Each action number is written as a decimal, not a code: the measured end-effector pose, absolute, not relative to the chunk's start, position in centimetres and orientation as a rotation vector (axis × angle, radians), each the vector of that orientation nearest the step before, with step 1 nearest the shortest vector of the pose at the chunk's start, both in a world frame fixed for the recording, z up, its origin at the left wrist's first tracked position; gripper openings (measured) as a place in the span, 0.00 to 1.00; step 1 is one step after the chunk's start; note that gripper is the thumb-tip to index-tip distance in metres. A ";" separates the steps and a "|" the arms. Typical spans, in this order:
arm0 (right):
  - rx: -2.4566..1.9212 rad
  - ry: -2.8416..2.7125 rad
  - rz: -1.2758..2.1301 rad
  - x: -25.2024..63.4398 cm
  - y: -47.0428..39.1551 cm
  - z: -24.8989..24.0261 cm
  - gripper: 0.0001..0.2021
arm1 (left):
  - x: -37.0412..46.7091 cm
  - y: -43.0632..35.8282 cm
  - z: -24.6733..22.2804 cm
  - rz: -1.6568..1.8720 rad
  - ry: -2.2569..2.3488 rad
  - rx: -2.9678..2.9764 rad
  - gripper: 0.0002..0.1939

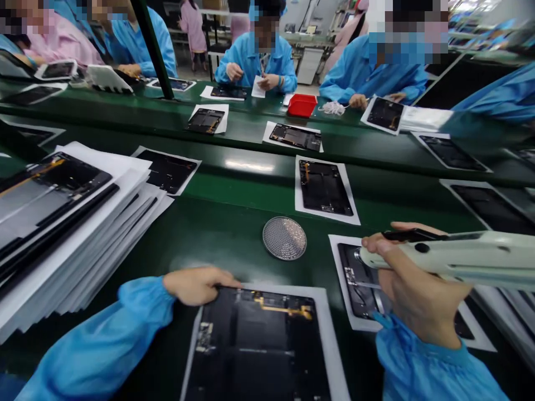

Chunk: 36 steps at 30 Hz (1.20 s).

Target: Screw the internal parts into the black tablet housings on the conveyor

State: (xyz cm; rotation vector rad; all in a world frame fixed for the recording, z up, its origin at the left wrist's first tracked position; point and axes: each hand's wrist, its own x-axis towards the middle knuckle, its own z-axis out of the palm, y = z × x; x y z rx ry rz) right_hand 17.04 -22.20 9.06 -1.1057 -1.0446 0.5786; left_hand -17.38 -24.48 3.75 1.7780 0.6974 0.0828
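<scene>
Pointing forward, seemingly, the long axis of the nearest black panel (264,348).

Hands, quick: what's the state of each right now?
Left hand: curled at a corner of the opened tablet; grip can't be told.
Right hand: closed around the pale green tool.

**Dressed in Bright Blue**

Wears long slvs, L slv (98,345) and R slv (434,365), loose, wrinkled, w/ slight sheen. Gathers in at L cuff (162,301) and R cuff (426,340), w/ puckered fabric. Shows small pointed fabric bit (383,321) at R cuff, same blue. Leaves L hand (200,285) and R hand (422,301) bare.
</scene>
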 end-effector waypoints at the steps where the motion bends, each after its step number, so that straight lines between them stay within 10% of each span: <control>1: -1.054 -1.079 0.650 17.2 -22.2 9.0 0.19 | -15.5 -23.6 3.4 0.087 0.677 1.800 0.37; 12: -1.007 -1.210 1.030 15.0 -20.5 8.0 0.15 | -8.8 -23.2 2.8 0.109 1.006 2.675 0.06; 36: -1.017 -1.316 1.160 10.5 -22.1 6.5 0.13 | -7.7 -20.9 -0.4 0.756 0.943 2.674 0.11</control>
